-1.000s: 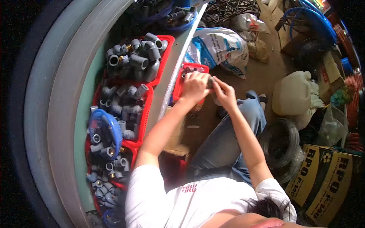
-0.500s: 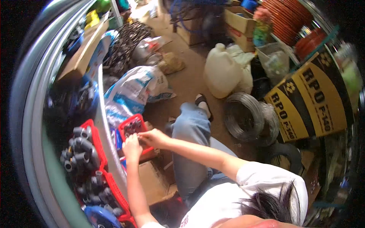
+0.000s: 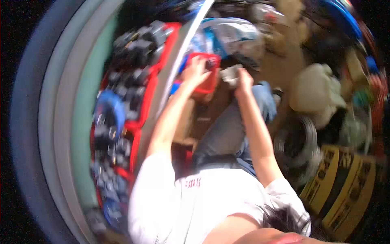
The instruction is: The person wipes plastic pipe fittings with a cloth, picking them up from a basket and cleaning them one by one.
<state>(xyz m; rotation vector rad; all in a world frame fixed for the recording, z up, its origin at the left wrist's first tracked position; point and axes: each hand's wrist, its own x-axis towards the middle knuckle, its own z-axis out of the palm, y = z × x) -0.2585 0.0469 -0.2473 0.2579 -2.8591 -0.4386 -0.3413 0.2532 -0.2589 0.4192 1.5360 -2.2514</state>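
My left hand (image 3: 196, 72) is over a small red bin (image 3: 211, 86), its fingers stretched out and apart near small dark pieces (image 3: 210, 64) inside. Motion blur hides whether the fingertips touch those pieces. To the right of the bin, my right hand (image 3: 244, 83) is closed on a crumpled whitish piece (image 3: 230, 76), which looks like thin plastic or cloth. The piece sticks out to the left of my fingers.
Red crates (image 3: 149, 95) of grey pipe fittings (image 3: 140, 44) line the left side, behind a pale metal edge (image 3: 185, 51). A white and blue sack (image 3: 237, 36) lies beyond the bin. To the right are a plastic jug (image 3: 310, 89), wire coils (image 3: 295, 138) and a yellow-black carton (image 3: 341, 183).
The view has swung left and down. My hands, which were together at the red bin, are now apart; the right has moved away rightward holding the whitish piece.
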